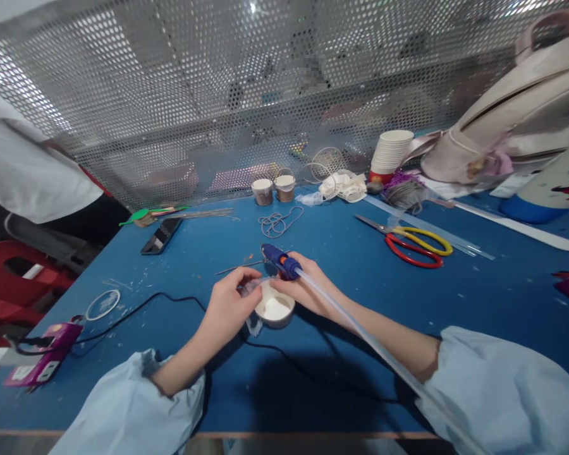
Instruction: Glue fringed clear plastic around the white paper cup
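Note:
My right hand (310,284) is wrapped round a blue hot glue gun (282,261), with a long clear glue stick (355,325) trailing out of its back toward my right sleeve. Below the gun sits a small white paper cup (275,306), its open mouth facing me. Fingers of my left hand (234,300) close on the cup's left rim, where a strip of whitish lace-like material (253,323) hangs down its side. My right fingertips reach the cup's far rim. The glue gun's nozzle tip is hard to make out.
Red-and-yellow scissors (415,246) lie to the right, near stacked paper cups (391,155). Two small wrapped cups (274,189) and grey cord (279,221) are at the back. A phone (161,236), a white ring (103,305) and a purple box (47,354) are left. A black cable (171,297) crosses the table.

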The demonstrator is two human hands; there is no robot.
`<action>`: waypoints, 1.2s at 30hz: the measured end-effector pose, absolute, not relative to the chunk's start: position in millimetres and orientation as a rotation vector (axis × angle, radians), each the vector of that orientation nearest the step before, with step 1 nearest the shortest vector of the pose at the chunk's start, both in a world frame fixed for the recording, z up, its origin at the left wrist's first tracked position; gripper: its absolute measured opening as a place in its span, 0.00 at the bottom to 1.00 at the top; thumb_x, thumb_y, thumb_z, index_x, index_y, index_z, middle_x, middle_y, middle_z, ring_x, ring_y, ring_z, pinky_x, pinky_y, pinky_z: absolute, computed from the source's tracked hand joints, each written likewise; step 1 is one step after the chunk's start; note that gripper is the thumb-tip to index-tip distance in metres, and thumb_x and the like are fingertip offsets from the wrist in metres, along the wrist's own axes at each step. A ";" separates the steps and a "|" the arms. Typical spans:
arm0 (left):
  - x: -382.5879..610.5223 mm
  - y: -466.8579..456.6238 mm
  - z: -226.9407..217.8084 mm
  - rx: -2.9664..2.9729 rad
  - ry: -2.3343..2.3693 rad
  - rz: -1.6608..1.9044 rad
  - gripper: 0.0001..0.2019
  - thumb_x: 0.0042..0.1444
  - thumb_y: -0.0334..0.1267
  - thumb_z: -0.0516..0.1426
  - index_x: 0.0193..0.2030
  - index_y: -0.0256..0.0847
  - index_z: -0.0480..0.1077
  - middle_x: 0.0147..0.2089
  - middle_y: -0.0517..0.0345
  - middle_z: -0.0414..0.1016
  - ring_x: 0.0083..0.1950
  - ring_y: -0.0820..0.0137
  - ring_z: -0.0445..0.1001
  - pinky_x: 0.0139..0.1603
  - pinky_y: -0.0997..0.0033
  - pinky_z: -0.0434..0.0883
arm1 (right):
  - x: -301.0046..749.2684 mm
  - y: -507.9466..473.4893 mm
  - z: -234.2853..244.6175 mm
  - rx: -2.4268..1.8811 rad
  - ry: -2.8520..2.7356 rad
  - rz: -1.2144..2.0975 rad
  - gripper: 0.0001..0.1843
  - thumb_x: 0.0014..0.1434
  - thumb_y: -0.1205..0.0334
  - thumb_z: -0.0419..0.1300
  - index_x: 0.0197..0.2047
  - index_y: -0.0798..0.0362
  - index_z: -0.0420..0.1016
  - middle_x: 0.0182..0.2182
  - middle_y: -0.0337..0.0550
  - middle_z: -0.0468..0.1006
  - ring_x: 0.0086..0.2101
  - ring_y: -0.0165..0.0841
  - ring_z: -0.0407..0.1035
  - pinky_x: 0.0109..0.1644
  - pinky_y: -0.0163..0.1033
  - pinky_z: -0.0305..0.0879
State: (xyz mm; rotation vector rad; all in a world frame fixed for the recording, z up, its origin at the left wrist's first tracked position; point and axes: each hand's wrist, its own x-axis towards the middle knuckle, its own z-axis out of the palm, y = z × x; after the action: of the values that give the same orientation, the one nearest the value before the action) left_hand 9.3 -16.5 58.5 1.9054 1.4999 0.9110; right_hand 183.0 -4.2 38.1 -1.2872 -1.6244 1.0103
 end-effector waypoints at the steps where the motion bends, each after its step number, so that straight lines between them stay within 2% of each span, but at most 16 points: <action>1: 9.2 -16.5 58.2 1.905 1.500 0.912 0.08 0.48 0.35 0.56 0.36 0.39 0.72 0.33 0.57 0.78 0.32 0.70 0.73 0.33 0.72 0.69 | 184.0 -4.3 38.5 -1.284 -1.626 1.029 0.10 0.46 0.61 0.63 0.30 0.52 0.65 0.26 0.37 0.72 0.28 0.32 0.65 0.33 0.37 0.60; 7: 9.2 -17.0 56.8 1.917 1.507 0.906 0.09 0.48 0.35 0.56 0.36 0.38 0.73 0.34 0.57 0.77 0.32 0.70 0.73 0.34 0.72 0.69 | 182.8 -4.3 42.8 -1.252 -1.712 0.967 0.14 0.44 0.64 0.63 0.33 0.51 0.62 0.25 0.34 0.68 0.26 0.30 0.62 0.32 0.35 0.58; 14: 10.1 -18.0 54.7 1.925 1.496 0.892 0.08 0.49 0.36 0.56 0.36 0.39 0.72 0.34 0.58 0.77 0.33 0.71 0.72 0.35 0.73 0.69 | 176.0 -1.8 41.7 -1.304 -1.743 0.881 0.14 0.45 0.63 0.65 0.31 0.51 0.61 0.24 0.35 0.68 0.26 0.31 0.62 0.30 0.35 0.56; 22: 12.2 -17.7 52.1 1.903 1.510 0.930 0.08 0.48 0.34 0.56 0.36 0.39 0.71 0.33 0.59 0.76 0.33 0.71 0.72 0.36 0.73 0.69 | 177.3 -1.0 37.2 -1.272 -1.747 0.864 0.14 0.45 0.65 0.64 0.31 0.52 0.62 0.24 0.34 0.67 0.26 0.30 0.61 0.31 0.35 0.57; 28: 12.7 -18.1 52.6 1.882 1.497 0.954 0.08 0.47 0.32 0.55 0.36 0.38 0.70 0.32 0.59 0.75 0.32 0.72 0.71 0.35 0.73 0.68 | 185.7 -2.6 42.3 -1.225 -1.753 1.036 0.13 0.46 0.64 0.63 0.34 0.53 0.64 0.25 0.35 0.70 0.26 0.30 0.63 0.30 0.34 0.59; 36: 14.1 -17.6 51.2 1.870 1.497 0.953 0.08 0.47 0.32 0.55 0.36 0.38 0.70 0.33 0.59 0.75 0.32 0.73 0.71 0.36 0.74 0.67 | 182.7 -3.6 36.0 -1.262 -1.706 0.909 0.09 0.46 0.64 0.60 0.32 0.52 0.63 0.26 0.36 0.69 0.27 0.30 0.62 0.32 0.36 0.58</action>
State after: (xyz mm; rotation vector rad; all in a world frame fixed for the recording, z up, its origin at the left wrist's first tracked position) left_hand 14.1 -17.6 51.2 1.8698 1.4969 0.9526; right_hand 182.7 -3.6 36.0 -1.2616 -1.7059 0.9086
